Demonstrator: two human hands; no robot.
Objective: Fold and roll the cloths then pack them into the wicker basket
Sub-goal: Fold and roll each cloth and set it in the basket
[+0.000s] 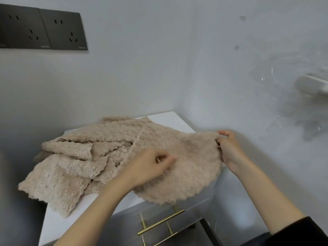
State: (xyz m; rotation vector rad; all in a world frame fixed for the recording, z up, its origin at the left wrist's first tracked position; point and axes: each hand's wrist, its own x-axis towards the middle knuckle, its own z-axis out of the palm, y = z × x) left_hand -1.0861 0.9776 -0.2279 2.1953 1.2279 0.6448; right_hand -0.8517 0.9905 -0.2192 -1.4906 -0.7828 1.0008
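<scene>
Several beige fluffy cloths (71, 157) lie in a loose heap on a small white cabinet top (170, 119). The top cloth (193, 166) is spread over the right side and hangs past the front edge. My right hand (229, 148) pinches its far right corner and lifts it slightly. My left hand (150, 167) rests on the middle of that cloth, fingers curled and pinching the fabric. No wicker basket is in view.
The cabinet stands in a corner between two grey walls. Its drawers have brass bar handles (161, 222) below the front edge. Dark wall sockets (42, 27) sit at the upper left. A white fixture (312, 86) juts from the right wall.
</scene>
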